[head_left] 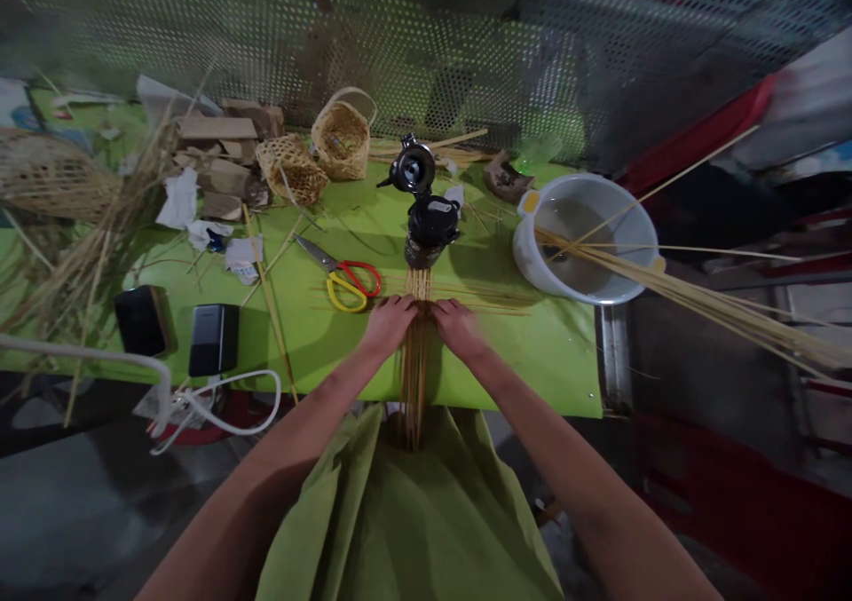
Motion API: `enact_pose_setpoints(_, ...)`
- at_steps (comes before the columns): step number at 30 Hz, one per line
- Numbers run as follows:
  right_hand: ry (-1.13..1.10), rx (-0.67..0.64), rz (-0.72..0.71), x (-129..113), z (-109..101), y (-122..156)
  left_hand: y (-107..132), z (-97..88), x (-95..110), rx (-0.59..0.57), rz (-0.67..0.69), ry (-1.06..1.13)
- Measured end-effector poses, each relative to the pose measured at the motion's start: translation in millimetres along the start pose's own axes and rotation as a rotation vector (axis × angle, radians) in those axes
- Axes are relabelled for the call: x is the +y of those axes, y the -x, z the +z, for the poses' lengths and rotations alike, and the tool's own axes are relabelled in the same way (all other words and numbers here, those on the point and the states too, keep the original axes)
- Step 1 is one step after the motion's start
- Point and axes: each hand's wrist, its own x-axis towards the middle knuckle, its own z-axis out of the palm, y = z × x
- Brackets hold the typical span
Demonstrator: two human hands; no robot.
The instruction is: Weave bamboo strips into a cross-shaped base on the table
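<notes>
A narrow weave of thin bamboo strips [414,352] lies before me, its long ends hanging over the table's front edge towards my lap. Crosswise strips stick out to both sides. My left hand [392,321] pinches the weave at its left edge, fingers curled. On the opposite edge my right hand [459,326] does the same, close to the left one; the fingertips are partly hidden. A black flask [431,228] with its lid flipped up stands on the far end of the weave. Scissors [346,283] with red and yellow handles lie left of it, blades apart.
A white bucket [525,250] of water with long strips soaking stands at right. Two small woven baskets [341,144] sit at the back. Left are a phone [141,320], a black box-shaped device [214,339], a white cable [272,397] and wood pieces [216,129]. Perforated metal [266,42] rises behind.
</notes>
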Motion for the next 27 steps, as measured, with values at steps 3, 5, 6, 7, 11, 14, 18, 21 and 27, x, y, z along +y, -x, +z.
enact_pose_setpoints(3, 0.024, -0.004, -0.009, 0.5, 2.6, -0.3, -1.6, -2.0, 0.1, -0.032, -0.002, -0.034)
enact_pose_setpoints(5, 0.033, -0.003, -0.015, 1.1, 4.3, -0.8, -2.4, -1.5, 0.1, -0.039, 0.010, -0.060)
enact_pose_setpoints(6, 0.037, -0.003, -0.016, 1.4, 5.2, -1.0, -2.9, -0.8, 0.2, -0.039, 0.019, -0.071)
enact_pose_setpoints(7, 0.041, -0.004, -0.018, 1.8, 6.0, -1.2, -3.6, 0.0, 0.3, -0.037, 0.027, -0.079)
enact_pose_setpoints(11, 0.052, -0.015, -0.034, 2.7, 7.9, -2.2, -9.3, 2.2, 1.3, -0.033, 0.025, -0.079)
enact_pose_setpoints(14, 0.046, -0.019, -0.031, 2.8, 5.7, -3.1, -10.7, 2.3, -0.9, -0.034, 0.018, -0.046)
enact_pose_setpoints(18, 0.002, -0.020, 0.002, -0.6, -3.4, -6.0, 3.7, 5.1, -11.4, -0.021, 0.034, 0.064)
enact_pose_setpoints(21, -0.046, -0.030, 0.014, -7.1, -10.5, -10.1, 19.2, 8.2, -19.4, -0.006, 0.016, 0.127)
enact_pose_setpoints(27, -0.012, -0.108, 0.014, -17.2, -14.9, -18.7, 22.2, 6.4, -22.4, -0.016, -0.006, 0.146)
